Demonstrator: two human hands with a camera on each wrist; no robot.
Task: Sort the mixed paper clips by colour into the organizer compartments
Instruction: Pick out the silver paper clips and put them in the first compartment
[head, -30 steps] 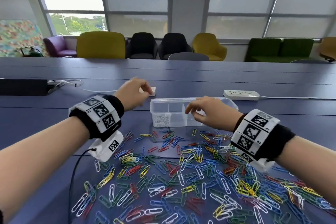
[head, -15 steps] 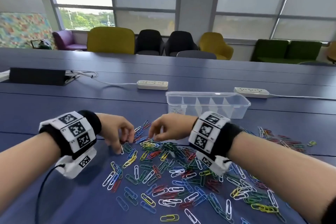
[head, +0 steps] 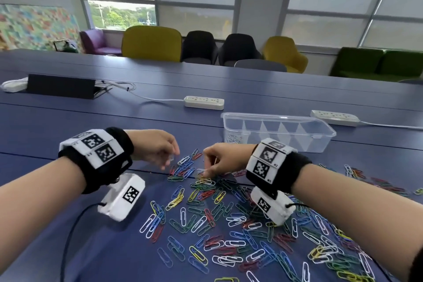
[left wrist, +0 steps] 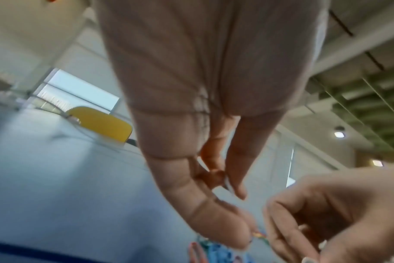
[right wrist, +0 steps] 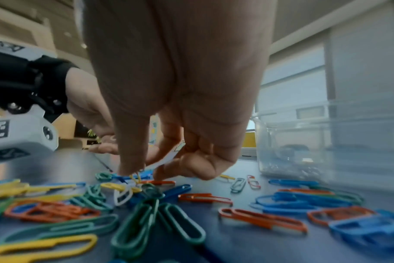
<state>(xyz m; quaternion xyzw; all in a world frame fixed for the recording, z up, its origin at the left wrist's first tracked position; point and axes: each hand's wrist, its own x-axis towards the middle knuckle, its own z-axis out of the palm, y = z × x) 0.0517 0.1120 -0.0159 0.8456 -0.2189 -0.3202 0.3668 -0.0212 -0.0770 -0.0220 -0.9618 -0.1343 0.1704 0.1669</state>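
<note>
A: Item one, paper clips [head: 229, 220]. Location?

B: Strewn in mixed colours across the blue worktop [head: 68, 121], thickest under and to the right of the right wrist. A batch of white clips [head: 233, 138] already sits in the organizer's leftmost compartment.

A: Item two, organizer [head: 278, 130]?

B: Clear, divided box, long axis running left to right, beyond the pile. It lies ahead and slightly right of the right hand [head: 223, 159], well apart from the left hand [head: 155, 147]. The right hand is the nearer.

A: Hands, condition?

B: Right hand: fingers curled down at the pile's far edge, thumb and forefinger pinching near a yellow clip [right wrist: 136, 178] in the wrist view; whether it is truly gripped, I cannot tell. Left hand: fingers bunched narrow, fingertips [left wrist: 238, 190] close together just above the worktop, with something pale between them; too blurred to name.

A: Next move, judged?

B: Lift the pick, carry it forward-right to a matching compartment.
</note>
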